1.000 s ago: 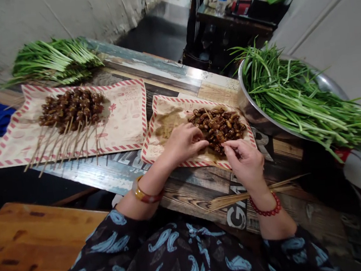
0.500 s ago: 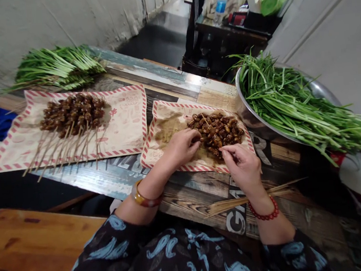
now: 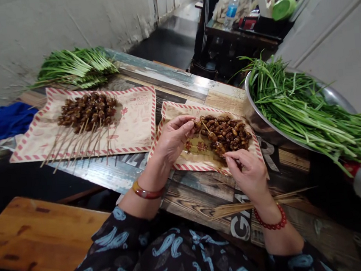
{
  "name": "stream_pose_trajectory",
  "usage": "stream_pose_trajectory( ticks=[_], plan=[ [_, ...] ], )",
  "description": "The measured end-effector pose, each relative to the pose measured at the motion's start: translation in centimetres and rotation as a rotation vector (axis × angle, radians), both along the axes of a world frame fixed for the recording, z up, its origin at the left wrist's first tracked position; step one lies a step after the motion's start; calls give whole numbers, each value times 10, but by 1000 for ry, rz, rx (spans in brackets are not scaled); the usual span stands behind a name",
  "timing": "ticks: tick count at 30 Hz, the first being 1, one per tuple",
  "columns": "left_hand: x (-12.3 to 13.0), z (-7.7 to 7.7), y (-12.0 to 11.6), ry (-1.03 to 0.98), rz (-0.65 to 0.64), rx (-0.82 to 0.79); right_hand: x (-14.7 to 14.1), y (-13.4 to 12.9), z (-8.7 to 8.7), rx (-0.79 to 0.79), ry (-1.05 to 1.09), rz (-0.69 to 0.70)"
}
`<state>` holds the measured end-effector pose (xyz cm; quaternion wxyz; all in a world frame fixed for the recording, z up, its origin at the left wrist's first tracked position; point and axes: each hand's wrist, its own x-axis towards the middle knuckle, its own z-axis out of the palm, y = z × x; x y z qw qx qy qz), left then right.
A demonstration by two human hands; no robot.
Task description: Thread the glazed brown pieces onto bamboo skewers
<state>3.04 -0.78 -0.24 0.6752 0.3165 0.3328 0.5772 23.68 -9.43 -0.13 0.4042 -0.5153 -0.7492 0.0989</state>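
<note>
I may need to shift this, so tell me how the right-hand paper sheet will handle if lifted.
The paper sheet would likely be floppy: its edges look wavy. It may feel slick at its wet-looking patches. Lifted by one edge, it would probably sag under the brown pieces piled on it.

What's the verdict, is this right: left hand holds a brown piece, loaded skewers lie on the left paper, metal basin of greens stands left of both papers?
Basin side is wrong: head view shows the metal basin of greens right of both papers. Left hand holding a brown piece, loaded skewers on left paper: correct.
</note>
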Motion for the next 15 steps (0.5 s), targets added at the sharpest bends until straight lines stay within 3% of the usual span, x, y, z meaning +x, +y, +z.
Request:
stream_pose_trajectory(
  ticks=[15],
  plan=[
    [-5, 0, 0, -79, 8, -69, -1, -3, 0, 5, -65, 75]
  ],
)
